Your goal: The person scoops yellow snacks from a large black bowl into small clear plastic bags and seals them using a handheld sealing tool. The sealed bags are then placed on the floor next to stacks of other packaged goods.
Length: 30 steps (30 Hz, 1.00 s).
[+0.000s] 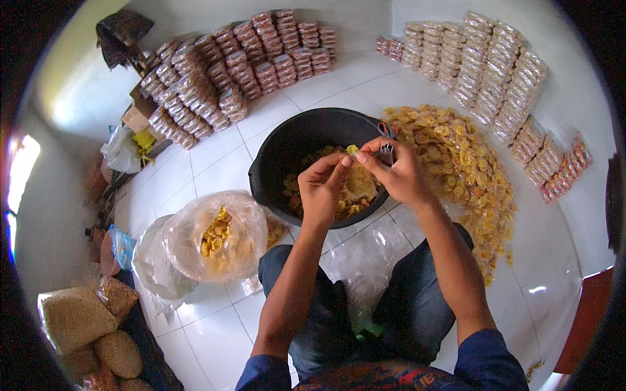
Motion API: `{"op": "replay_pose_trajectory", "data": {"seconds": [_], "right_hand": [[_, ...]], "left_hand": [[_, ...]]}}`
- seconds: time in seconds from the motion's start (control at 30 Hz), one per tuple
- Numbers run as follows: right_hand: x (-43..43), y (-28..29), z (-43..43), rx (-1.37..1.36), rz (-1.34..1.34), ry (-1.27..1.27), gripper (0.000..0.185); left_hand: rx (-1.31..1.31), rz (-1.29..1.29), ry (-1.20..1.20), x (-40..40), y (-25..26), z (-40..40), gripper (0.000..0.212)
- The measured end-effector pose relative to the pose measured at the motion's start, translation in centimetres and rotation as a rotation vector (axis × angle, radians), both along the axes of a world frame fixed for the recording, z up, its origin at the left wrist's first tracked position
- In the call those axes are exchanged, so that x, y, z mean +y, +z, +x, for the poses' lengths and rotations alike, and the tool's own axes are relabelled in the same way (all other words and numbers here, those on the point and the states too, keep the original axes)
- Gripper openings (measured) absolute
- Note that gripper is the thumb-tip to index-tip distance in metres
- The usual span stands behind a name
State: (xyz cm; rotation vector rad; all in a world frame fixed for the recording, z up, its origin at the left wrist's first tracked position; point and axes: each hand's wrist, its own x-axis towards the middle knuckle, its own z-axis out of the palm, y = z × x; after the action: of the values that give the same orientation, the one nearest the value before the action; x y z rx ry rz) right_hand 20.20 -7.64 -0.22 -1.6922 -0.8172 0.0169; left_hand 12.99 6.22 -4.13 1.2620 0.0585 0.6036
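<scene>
Over a large black tub (274,146), my left hand (323,183) and my right hand (396,171) meet at the fingertips. Both pinch a small clear plastic packet with yellow pieces (352,149) in it. A small metal tool, perhaps a stapler (387,154), is held against my right palm. Inside the tub, below my hands, lie yellow chips (359,205) and a pale flat piece. Red-handled scissors (384,129) rest at the tub's right rim. Right of the tub spreads a big heap of small filled yellow packets (455,141).
An open clear bag of yellow chips (215,234) stands left of the tub. Clear plastic bags (367,259) lie between my legs. Stacked packets (244,63) line the back wall, with pale ones (484,68) at right. Full sacks (78,317) sit at lower left.
</scene>
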Motion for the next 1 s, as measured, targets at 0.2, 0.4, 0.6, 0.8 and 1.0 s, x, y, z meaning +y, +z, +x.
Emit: {"op": "replay_pose_trajectory", "data": {"seconds": [0.2, 0.4, 0.6, 0.8, 1.0], "right_hand": [[-1.5, -4.5, 3.3, 0.814, 0.255, 0.286, 0.014], [-2.1, -0.6, -2.1, 0.831, 0.381, 0.495, 0.028], [-3.5, -2.6, -2.1, 0.477, -0.123, 0.337, 0.025], [-4.7, 2.1, -5.0, 0.512, 0.119, 0.322, 0.022], [-5.1, 2.2, -5.9, 0.191, 0.026, 0.083, 0.029]], "left_hand": [[0.08, 0.019, 0.117, 1.8, -2.0, -0.4, 0.014], [0.108, -0.012, 0.098, 2.7, -1.4, 0.0, 0.014], [0.091, 0.161, 0.169, -1.5, 2.7, -0.2, 0.017], [-0.045, -0.169, 0.074, -2.5, 1.3, -1.0, 0.015], [-0.086, -0.246, 0.028, -4.2, 2.4, -1.6, 0.011]]}}
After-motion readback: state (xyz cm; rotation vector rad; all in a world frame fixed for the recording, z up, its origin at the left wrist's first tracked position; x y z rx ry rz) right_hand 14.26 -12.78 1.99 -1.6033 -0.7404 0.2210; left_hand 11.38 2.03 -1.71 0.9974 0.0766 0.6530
